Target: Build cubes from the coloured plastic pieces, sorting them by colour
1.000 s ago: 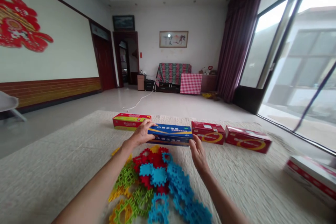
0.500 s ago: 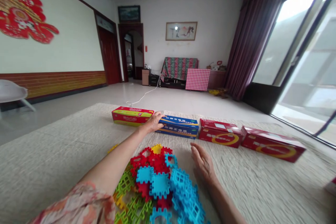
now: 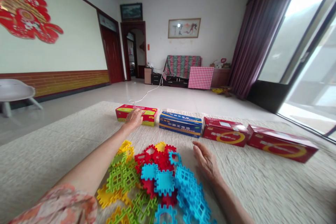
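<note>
My left hand (image 3: 134, 118) reaches forward to a red and yellow-green box (image 3: 150, 116), the leftmost in a row. Its fingers lie loosely over the box's front and top, partly covering it; their undersides are hidden. Just right of that stands a blue box (image 3: 181, 125) with white lettering, untouched. My right hand (image 3: 207, 162) rests on the mat with fingers stretched and nothing in them, in front of the gap beside a dark red box (image 3: 226, 132). Between my arms lies a pile of plastic interlocking pieces: blue (image 3: 165, 182), red (image 3: 150, 188), green (image 3: 115, 179) and yellow (image 3: 105, 196).
Another dark red box (image 3: 283, 144) ends the row at the right. Everything lies on a beige mat (image 3: 70, 138). Beyond it, a white cable (image 3: 147, 93) runs across the tiled floor. A white chair (image 3: 15, 91) stands at the far left, and glass doors (image 3: 309, 52) are at right.
My left hand has moved left from the blue box's end onto the red and yellow-green box. My right hand stays in place on the mat. The view has shifted slightly.
</note>
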Tool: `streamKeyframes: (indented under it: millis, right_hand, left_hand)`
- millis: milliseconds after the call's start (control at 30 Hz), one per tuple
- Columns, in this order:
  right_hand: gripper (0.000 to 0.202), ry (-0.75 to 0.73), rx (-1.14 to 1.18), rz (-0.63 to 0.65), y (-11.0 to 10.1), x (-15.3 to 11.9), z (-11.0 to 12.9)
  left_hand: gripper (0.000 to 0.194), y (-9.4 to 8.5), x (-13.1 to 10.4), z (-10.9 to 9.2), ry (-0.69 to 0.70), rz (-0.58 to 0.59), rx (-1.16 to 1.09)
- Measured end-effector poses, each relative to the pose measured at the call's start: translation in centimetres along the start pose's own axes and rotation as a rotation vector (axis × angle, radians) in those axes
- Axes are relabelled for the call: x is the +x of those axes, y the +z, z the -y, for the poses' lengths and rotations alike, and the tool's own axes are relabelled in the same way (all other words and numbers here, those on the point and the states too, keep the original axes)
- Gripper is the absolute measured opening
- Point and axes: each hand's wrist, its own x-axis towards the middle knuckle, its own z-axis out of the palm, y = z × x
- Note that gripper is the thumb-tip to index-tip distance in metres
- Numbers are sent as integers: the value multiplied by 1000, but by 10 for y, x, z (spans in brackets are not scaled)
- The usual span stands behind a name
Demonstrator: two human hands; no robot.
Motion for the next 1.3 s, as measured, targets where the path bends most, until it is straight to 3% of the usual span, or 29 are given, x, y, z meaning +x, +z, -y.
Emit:
streamKeyframes:
  millis: [267,400,500,600,733,867,967,1067,1167,1300]
  right_hand:
    - [51,-23,-106,60,0,-2,5]
    - [49,-3,-142,70,1,2,3]
    - [50,26,-123,144,13,5,11]
    - [63,-4,-80,217,37,7,37]
    - [91,-217,0,205,67,12,85]
    - [106,-165,240,304,69,14,120]
    - [105,-116,312,299,51,7,131]
    - [102,-159,321,203,17,-8,132]
    - [101,-174,302,113,-30,-32,127]
    - [96,-159,153,-60,-97,-77,107]
  left_hand:
    - [15,3,-15,23,-12,-32,-71]
    - [14,-9,-30,25,32,-46,-129]
    - [13,-25,-46,18,112,-76,-221]
    - [12,-42,-62,2,168,-100,-301]
    - [12,-66,-78,-24,207,-99,-391]
    - [15,-90,-88,-47,213,-110,-458]
    - [15,-110,-91,-66,232,-116,-494]
    - [16,-132,-90,-97,307,-141,-522]
    - [18,-143,-92,-142,400,-144,-582]
    - [20,-132,-109,-217,486,-88,-709]
